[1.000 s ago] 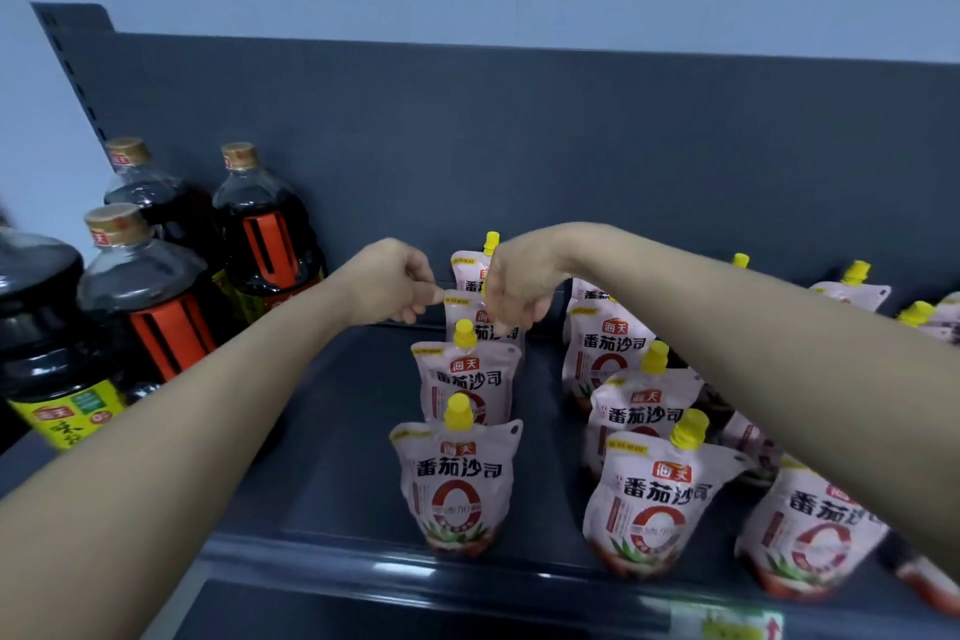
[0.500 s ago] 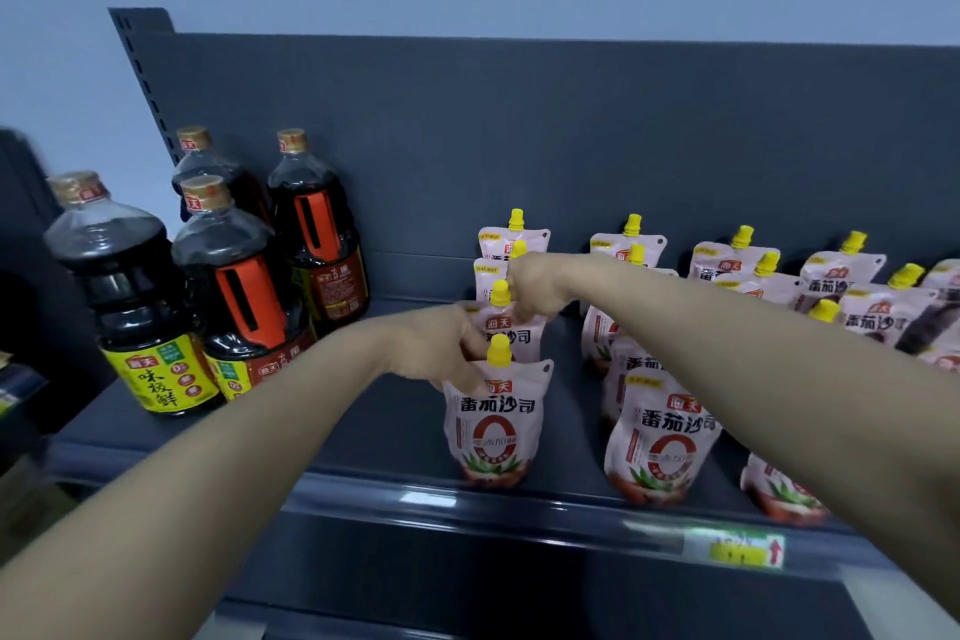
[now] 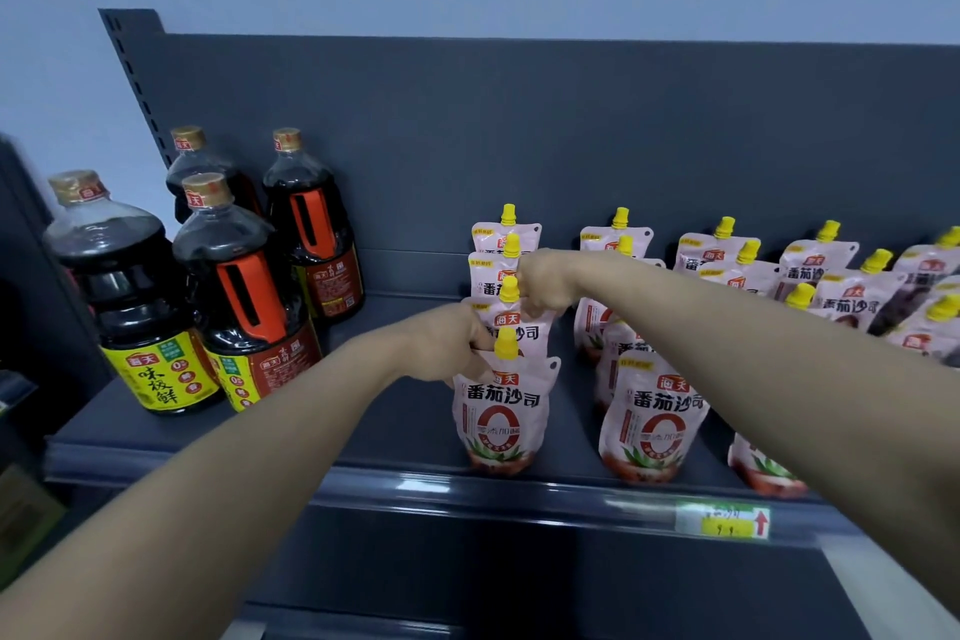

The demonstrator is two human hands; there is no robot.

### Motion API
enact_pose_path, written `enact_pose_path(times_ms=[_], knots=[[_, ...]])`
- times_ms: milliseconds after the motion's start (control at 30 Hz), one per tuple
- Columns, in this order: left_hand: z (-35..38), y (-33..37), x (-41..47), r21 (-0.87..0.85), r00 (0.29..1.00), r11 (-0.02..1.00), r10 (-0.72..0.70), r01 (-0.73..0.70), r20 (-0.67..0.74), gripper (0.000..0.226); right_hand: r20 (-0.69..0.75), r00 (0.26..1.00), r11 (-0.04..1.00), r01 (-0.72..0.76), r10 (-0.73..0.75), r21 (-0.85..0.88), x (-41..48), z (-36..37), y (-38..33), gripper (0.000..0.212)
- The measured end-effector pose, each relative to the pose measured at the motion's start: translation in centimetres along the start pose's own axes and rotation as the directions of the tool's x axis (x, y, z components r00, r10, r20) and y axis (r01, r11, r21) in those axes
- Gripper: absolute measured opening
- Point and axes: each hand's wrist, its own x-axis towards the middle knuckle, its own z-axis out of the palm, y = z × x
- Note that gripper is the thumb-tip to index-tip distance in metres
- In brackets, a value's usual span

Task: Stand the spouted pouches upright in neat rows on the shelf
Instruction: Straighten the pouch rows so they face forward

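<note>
- The front pouch (image 3: 501, 411) stands upright at the head of the leftmost column, near the shelf's front edge. The second pouch (image 3: 514, 330) stands close behind it, with two more behind that.
- Judging by the look, these pouches are light, soft-walled and filled with sauce. The film probably dents and slides under a squeeze, and a nudge to the belly could tip one.
- The firmest hold is likely the flat sealed top, or the stiff yellow cap (image 3: 505, 346).
- The left hand (image 3: 452, 343) has its fingers curled onto the front pouch's top left corner, pinching the seal.
- The right hand (image 3: 543, 283) is clenched at the second pouch's top, just beside its cap. The fingertips are hidden, but it looks like a pinch.
- More columns of pouches (image 3: 652, 424) run to the right; the far ones lean unevenly.
- The shelf (image 3: 395, 431) is dark, smooth metal with a raised front rail bearing a price tag (image 3: 722, 521).
- Large dark sauce bottles (image 3: 249, 296) stand to the left, well apart from the pouches.
</note>
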Motion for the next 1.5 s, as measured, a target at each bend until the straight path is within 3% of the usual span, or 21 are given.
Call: enact_pose_path(times_ms=[133, 200, 333, 467, 567, 700, 833, 1000, 1200, 1500], knots=[[0.1, 0.1, 0.3, -0.007, 1.000, 1.000, 0.003, -0.003, 0.009, 0.009, 0.029, 1.000, 0.998, -0.009, 0.007, 0.067, -0.5, -0.5, 0.5, 0.017], [0.0, 0.1, 0.3, -0.013, 1.000, 1.000, 0.007, -0.007, 0.011, 0.011, -0.013, 0.999, 0.996, -0.031, 0.032, 0.084, -0.6, -0.8, 0.9, 0.002], [-0.4, 0.4, 0.3, -0.032, 0.998, 0.999, -0.004, 0.006, 0.064, 0.014, 0.058, 0.998, 0.983, -0.040, 0.030, 0.179, -1.6, -1.3, 1.5, 0.030], [-2.5, 1.8, -0.5, -0.023, 0.997, 0.999, 0.041, -0.040, 0.067, 0.019, 0.051, 0.998, 0.949, -0.037, 0.022, 0.313, -2.9, -2.1, 2.5, 0.037], [-4.1, 3.9, -0.7, -0.087, 0.994, 0.991, 0.102, -0.105, -0.044, 0.019, -0.023, 0.997, 0.904, -0.061, 0.077, 0.422, -4.1, -2.8, 3.9, 0.035], [-3.6, 7.0, 0.4, -0.073, 0.965, 0.970, 0.220, -0.232, -0.143, 0.013, -0.048, 0.988, 0.905, -0.114, 0.146, 0.410, -5.2, -2.9, 6.3, 0.030], [-0.9, 9.5, 2.1, -0.011, 0.955, 0.957, 0.288, -0.290, -0.076, 0.018, 0.004, 0.978, 0.883, -0.191, 0.210, 0.430, -6.6, -1.9, 9.0, 0.021], [2.4, 11.3, 4.2, 0.112, 0.969, 0.963, 0.245, -0.247, 0.033, 0.044, 0.092, 0.979, 0.883, -0.204, 0.183, 0.422, -7.7, 0.8, 11.2, 0.023], [5.2, 11.8, 5.6, 0.169, 0.976, 0.961, 0.215, -0.219, 0.043, 0.011, 0.006, 0.984, 0.928, -0.167, 0.175, 0.332, -7.3, 3.9, 11.5, 0.021], [6.3, 11.4, 5.6, 0.071, 0.993, 0.991, 0.116, -0.115, -0.015, 0.017, -0.066, 0.992, 0.951, -0.082, 0.106, 0.299, -7.0, 4.5, 12.1, 0.022]])
